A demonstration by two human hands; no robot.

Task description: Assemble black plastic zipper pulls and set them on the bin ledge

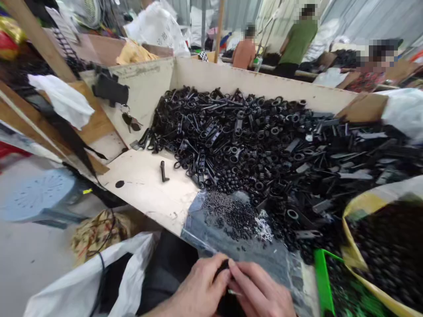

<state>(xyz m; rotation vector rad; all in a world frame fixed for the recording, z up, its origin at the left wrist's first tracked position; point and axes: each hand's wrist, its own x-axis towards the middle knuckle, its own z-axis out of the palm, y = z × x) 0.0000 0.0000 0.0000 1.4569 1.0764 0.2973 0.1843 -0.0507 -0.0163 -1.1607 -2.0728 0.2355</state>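
Note:
My left hand (203, 284) and my right hand (261, 286) meet at the front edge of the work surface, fingertips pinched together. Between them is a small black part (222, 267), mostly hidden by the fingers, so its kind does not show. A short pale piece (234, 292) pokes out beneath the right fingers. Just beyond the hands, a dark mat (211, 233) bears small black beads (239, 215), greyish small pieces (216, 202) and a little heap of silvery pins (263, 228). One black L-shaped part (163, 171) lies alone on the pale board to the left.
A large heap of black plastic parts (238, 127) fills the walled bin. At right stand a green crate (322, 277) and a yellow-rimmed sack (363, 202) of black pieces. A blue stool (39, 193) is at left. Several people, one in a green shirt (299, 39), are farther back.

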